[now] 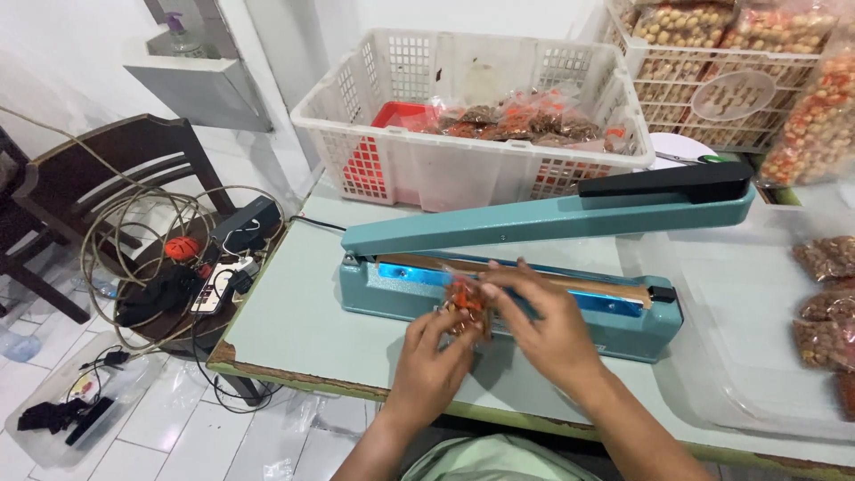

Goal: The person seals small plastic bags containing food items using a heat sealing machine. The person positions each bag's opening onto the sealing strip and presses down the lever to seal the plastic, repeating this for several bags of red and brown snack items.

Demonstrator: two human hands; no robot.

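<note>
Left hand (434, 356) and right hand (545, 328) both pinch a small clear snack bag (466, 303), held at the front edge of the blue heat sealer (508, 298) on the table (294, 321). Fingertips (492, 289) sit right by the sealing strip; arm (570, 214) is raised. Risks, my read: arm down with fingers there means a burn or pinch; bag mouth crooked or with a snack in the seam gives a weak seal. Behind, the white basket (410, 169) of packed bags is apart, no issue.

Left hand (434, 356) and right hand (545, 331) holding snack packet (467, 301), open teal sealer (534, 267)
</note>
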